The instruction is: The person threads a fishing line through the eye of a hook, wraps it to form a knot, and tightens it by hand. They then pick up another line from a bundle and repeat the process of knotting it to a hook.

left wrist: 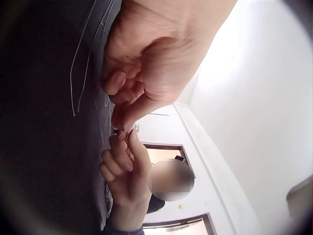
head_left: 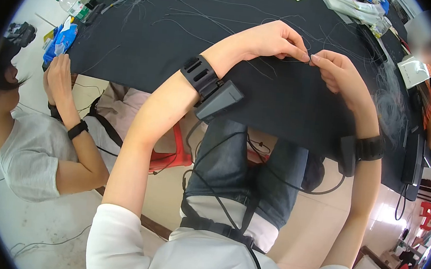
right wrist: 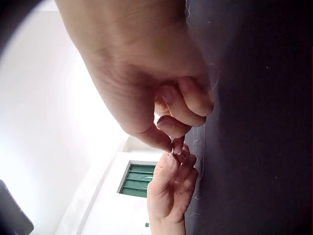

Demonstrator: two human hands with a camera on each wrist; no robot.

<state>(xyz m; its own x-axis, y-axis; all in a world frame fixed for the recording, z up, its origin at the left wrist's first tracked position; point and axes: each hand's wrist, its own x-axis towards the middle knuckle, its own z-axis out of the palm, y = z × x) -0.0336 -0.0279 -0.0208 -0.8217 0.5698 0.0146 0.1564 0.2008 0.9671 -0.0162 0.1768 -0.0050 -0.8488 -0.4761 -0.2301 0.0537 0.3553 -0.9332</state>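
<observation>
Where the two hands meet above the dark tabletop (head_left: 145, 56), a fine strand (head_left: 309, 60) sits between their fingertips, the left hand (head_left: 277, 41) on one side and the right hand (head_left: 341, 76) on the other. Neither is nearer; both are at it, their tips almost touching. The short visible part seems to run across from one hand to the other, though its full length and exact line cannot be told. Each hand pinches it between thumb and forefinger, those tips pressed together with hardly any opening, while the remaining fingers curl loosely towards the palm. Beyond the left hand lie loose strands (head_left: 213, 17), and a pale tangle (head_left: 391, 93) lies outward of the right hand.
</observation>
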